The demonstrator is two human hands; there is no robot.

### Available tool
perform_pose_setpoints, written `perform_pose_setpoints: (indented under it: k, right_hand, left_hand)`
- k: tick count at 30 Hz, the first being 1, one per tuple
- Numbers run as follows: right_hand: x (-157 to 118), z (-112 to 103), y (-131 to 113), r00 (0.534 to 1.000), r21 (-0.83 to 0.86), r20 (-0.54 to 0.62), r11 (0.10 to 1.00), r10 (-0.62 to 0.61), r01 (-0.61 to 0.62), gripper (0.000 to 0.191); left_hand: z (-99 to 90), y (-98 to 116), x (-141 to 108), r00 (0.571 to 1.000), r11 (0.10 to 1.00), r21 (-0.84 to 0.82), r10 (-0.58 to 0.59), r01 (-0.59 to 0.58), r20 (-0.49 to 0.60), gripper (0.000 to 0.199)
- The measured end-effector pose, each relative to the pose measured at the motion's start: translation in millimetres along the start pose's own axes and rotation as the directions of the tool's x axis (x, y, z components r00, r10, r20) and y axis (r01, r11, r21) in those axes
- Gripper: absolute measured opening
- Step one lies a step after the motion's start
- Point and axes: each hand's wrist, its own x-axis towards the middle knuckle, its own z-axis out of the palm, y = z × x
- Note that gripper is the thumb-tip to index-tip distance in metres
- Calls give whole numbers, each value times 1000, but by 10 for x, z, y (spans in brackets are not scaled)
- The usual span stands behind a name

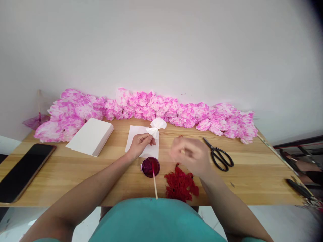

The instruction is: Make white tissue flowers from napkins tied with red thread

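1. Tissue flower (156, 127) is sitting pinched at its waist in your left hand (140, 144), raised just above the flat white sheet (141, 141) near the middle of the table (252, 174); you are grasping it firmly between thumb and fingers, and that grip is looking right for tying.
2. Your right hand (191, 155) is blurring as it moves to the right of the flower, apart from it; I cannot tell whether it is clenched on a tie or loose.
3. You are working close to the dish of dark red dye (150, 166), which is sitting on the near side with a stick (154, 183) leaning in it, so be keeping the white petals lifted clear of it.
4. The red pile of ties (180, 184) is lying near your right wrist, and the scissors (219, 155) are resting farther right.
5. Finished pink flowers (151, 109) are lining the far edge, a stack of white paper (91, 136) is sitting at left, and a phone (24, 171) is lying at the far left.
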Motion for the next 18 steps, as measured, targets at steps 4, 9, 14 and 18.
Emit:
perform_pose_setpoints:
  k: [4,9,14,18]
  right_hand:
    - [277,234,448,980,-123,-197,991,27,-52,24]
    - [286,525,575,990,-268,-142,962,13,-52,28]
    - [211,624,645,977,-209,-212,977,-2,-43,28]
    - [175,664,690,965,-165,-257,982,48,-93,31]
  left_hand:
    - [14,-20,6,1000,1000,9,12,-12,13,36]
    - [33,-38,16,999,996,82,38,-39,16,36]
    - [43,-33,5,997,988,136,70,-72,17,36]
    - [44,-52,6,996,990,121,80,-75,-35,31]
